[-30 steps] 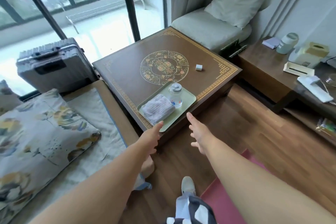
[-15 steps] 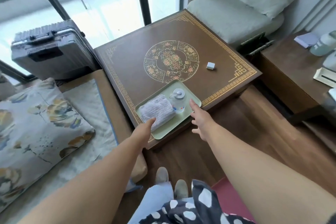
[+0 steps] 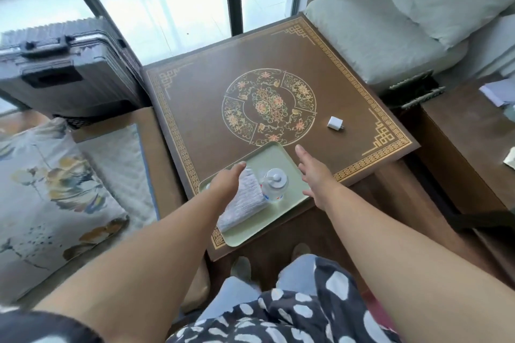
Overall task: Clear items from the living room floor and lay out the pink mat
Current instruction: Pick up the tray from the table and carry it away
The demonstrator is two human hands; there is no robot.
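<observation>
A pale green tray (image 3: 274,157) lies on the near corner of the low brown table (image 3: 200,97) with gold patterns. On the tray are a folded white towel (image 3: 245,203) and a small clear bottle (image 3: 274,185). My left hand (image 3: 227,184) hovers over the tray's left side and the towel, fingers extended. At the tray's right edge my right hand (image 3: 312,172) is stretched out flat and empty. A sliver of the pink mat (image 3: 380,312) shows on the floor at the lower right, mostly hidden by my arm.
A white charger plug (image 3: 334,122) lies on the table's right side. A grey suitcase (image 3: 67,69) stands at the left by the window. A floral cushion (image 3: 47,192) lies on a low bench left; a grey seat (image 3: 370,33) and a wooden side table (image 3: 468,142) stand right.
I have stepped closer to the table. Both hands have moved forward, from the tray's near edge to its two sides.
</observation>
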